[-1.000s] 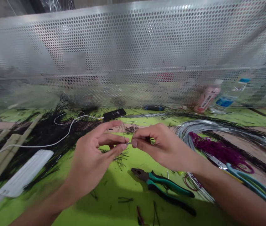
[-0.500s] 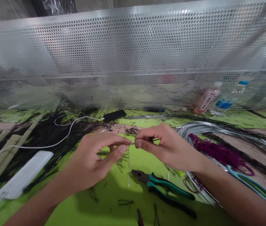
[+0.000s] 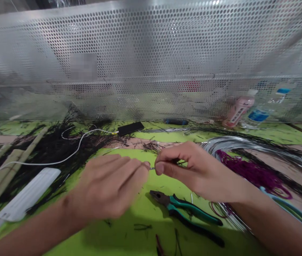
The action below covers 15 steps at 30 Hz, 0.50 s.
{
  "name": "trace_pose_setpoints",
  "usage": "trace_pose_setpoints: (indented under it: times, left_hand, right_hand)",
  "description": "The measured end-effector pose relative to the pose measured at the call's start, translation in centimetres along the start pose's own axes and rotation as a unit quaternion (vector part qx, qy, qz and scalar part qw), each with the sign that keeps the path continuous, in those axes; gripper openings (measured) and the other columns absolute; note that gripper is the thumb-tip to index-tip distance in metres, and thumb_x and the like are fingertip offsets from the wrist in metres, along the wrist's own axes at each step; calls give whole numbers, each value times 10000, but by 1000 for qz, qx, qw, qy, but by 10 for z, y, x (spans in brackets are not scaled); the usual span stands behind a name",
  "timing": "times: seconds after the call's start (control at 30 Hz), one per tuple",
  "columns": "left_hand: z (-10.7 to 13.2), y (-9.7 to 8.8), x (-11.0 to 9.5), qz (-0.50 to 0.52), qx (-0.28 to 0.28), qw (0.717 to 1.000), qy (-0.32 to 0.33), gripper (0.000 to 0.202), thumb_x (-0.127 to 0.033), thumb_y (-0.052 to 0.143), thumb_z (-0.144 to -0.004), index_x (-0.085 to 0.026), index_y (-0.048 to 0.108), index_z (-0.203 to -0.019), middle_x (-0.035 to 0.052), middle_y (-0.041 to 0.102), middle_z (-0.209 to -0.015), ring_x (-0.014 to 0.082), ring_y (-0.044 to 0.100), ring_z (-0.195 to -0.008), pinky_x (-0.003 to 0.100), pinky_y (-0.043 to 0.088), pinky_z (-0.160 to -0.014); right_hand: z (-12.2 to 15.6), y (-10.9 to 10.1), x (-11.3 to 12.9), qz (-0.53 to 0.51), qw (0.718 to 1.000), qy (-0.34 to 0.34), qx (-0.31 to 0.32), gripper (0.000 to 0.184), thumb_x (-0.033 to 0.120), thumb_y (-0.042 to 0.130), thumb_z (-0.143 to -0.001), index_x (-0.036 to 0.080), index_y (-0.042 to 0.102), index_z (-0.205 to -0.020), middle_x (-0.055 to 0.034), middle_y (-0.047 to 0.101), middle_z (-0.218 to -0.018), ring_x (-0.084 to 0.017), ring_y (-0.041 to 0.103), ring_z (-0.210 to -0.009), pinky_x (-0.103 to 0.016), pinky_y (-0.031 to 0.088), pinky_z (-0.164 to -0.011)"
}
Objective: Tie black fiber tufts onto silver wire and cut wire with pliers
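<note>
Over the green table [image 3: 145, 210], your left hand [image 3: 113, 185] turned over; it and your right hand [image 3: 190, 172] pinched twisted wire [image 3: 152, 168], likely tightening it.

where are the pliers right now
In the head view, the pliers lie on the green surface, a little right of centre in the lower part of the picture, just below the right hand.

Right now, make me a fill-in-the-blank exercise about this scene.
A short grey strand shows between the left hand and the ____ hand.
The tool with green-and-black handles is a pair of ____.
The tangled cord near the silver wire coil is coloured ____.
Missing words: right; pliers; purple.
</note>
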<state>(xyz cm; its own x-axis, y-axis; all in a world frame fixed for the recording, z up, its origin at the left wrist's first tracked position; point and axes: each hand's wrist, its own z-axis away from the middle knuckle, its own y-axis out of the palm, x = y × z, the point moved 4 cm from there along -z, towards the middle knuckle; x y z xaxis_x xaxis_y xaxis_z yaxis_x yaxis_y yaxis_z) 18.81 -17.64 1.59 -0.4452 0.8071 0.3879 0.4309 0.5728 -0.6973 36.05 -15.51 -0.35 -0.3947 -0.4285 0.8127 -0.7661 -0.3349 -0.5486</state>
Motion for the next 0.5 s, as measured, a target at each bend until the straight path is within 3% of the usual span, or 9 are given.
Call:
trace_pose_setpoints:
  times: [0.07,0.1,0.17,0.23,0.3,0.4,0.5]
  left_hand:
    - [4,-1,-9,-46,-46,998,23,65,-74,672,-892,-137,681,-904,37,765,-733,171,709,-610,292,534,-567]
    - [5,0,-9,-33,-39,999,-20,81,-89,669,-903,-135,681,-969,42,780,-772,181,732,-641,294,559,-593]
    - [5,5,-1,56,14,984,-170,134,-159,645,-943,-184,675,-1072,10,801,-834,179,764,-679,277,595,-619]
    - [7,8,7,183,62,932,-307,217,-260,664,-948,-269,666,-1165,-34,816,-911,167,788,-750,223,611,-612]
    - [9,8,10,284,70,873,-390,340,-346,709,-917,-330,644,-1250,-52,819,-957,158,794,-796,172,607,-579]
    - [12,4,12,342,33,820,-458,591,-398,777,-857,-346,563,-1405,-46,824,-919,171,791,-775,151,585,-500]
    - [16,3,10,337,0,815,-471,776,-356,825,-818,-325,474,-1509,-38,825,-930,181,781,-704,161,505,-363]
  right_hand:
    - [1,-2,1,-9,1000,1,-4,290,309,605,-955,179,574,-698,50,414,-641,-90,344,-617,-259,286,-547]
    - [1,-2,1,-7,1000,-2,-6,287,316,611,-957,180,580,-705,52,417,-640,-89,344,-612,-259,284,-544]
    - [2,-2,0,-4,1000,-13,-8,274,317,624,-956,181,600,-720,58,411,-627,-85,336,-593,-262,274,-533]
    - [2,-2,-1,-5,1000,-20,-8,257,314,636,-954,184,620,-733,63,409,-612,-80,331,-571,-262,264,-516]
    - [1,-2,-1,-4,1000,-20,-13,238,310,643,-952,185,642,-750,65,425,-608,-78,341,-561,-260,267,-507]
    - [1,-3,1,4,999,-26,-23,222,302,646,-953,182,663,-767,63,444,-622,-77,352,-573,-253,279,-512]
    - [2,-4,3,3,999,-32,-23,221,291,646,-953,176,664,-765,64,440,-623,-76,345,-576,-248,281,-517]
